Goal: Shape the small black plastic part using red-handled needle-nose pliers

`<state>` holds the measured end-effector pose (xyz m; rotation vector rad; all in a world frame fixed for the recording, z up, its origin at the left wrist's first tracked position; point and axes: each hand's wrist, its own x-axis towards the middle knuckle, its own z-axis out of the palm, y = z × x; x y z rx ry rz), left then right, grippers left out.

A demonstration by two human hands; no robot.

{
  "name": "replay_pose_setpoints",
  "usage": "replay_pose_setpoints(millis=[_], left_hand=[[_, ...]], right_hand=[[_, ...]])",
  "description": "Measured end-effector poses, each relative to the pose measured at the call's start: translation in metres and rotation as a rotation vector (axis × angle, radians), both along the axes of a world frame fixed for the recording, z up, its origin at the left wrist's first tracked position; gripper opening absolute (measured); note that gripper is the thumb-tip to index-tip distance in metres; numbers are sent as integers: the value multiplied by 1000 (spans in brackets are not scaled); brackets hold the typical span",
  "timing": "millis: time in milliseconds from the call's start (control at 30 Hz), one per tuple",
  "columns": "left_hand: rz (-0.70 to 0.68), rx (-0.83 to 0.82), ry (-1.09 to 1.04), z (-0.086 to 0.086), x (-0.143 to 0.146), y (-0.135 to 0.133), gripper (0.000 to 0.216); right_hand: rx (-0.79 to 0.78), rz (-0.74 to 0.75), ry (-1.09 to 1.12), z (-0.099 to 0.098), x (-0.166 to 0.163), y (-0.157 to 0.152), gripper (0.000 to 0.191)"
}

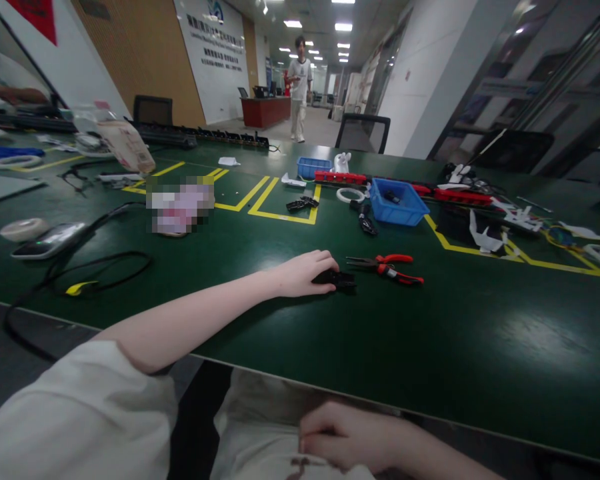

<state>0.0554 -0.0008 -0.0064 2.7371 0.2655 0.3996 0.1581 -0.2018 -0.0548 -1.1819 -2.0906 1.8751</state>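
My left hand rests on the green table, its fingers closed around a small black plastic part whose far end sticks out to the right. The exact kind of that part cannot be made out. Just right of it lie long-nose pliers with red and black handles, jaws pointing left; no hand touches them. Below the table's front edge, my right hand is curled at my lap beside my light shirt, with nothing showing in it.
Behind the pliers stand a blue bin, a black cable and several black pieces. A blurred phone-like object and a looped black cable lie left. A bottle stands beyond. A person is upright in the background.
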Motion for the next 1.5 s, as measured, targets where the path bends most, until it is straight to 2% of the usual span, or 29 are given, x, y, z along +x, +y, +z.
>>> replay_pose_setpoints(millis=[100,233,300,367,433,533,567,600,667,733,800,900,1000,1133,1333,1500], left_hand=[[4,-2,5,0,1,0,29],[8,-1,5,-1,2,0,28],[10,-2,5,-1,2,0,28],[14,-3,6,-1,2,1,28],[20,-5,8,-1,2,1,28],[30,-6,12,0,2,0,27],[32,-5,14,0,2,0,27],[34,-4,17,0,2,0,27],[34,-4,23,0,3,0,28],[32,-4,26,0,3,0,31],[28,3,28,-1,3,1,35],[24,11,38,-2,3,2,39],[32,-26,69,-2,3,3,38],[57,-75,119,1,3,2,35],[38,-36,138,2,4,3,36],[21,-29,144,1,4,3,34]], right_hand=[[-9,-177,-5,20,17,-16,27],[-66,-270,-16,52,40,-38,42],[-133,-396,109,62,54,-46,35],[-100,-543,226,67,72,-45,33],[199,-681,92,67,96,-34,33],[890,-865,-336,57,136,0,33],[1018,-871,-468,51,148,13,37],[1075,-827,-549,45,159,26,43],[1104,-690,-680,34,175,52,60],[1100,-658,-706,27,183,73,72],[1103,-642,-720,25,184,90,71],[1119,-618,-730,29,179,107,59],[1141,-616,-739,36,175,111,50],[1225,-612,-730,39,174,101,42],[1418,-426,-529,41,167,87,39],[1465,-345,-495,43,162,87,41]])
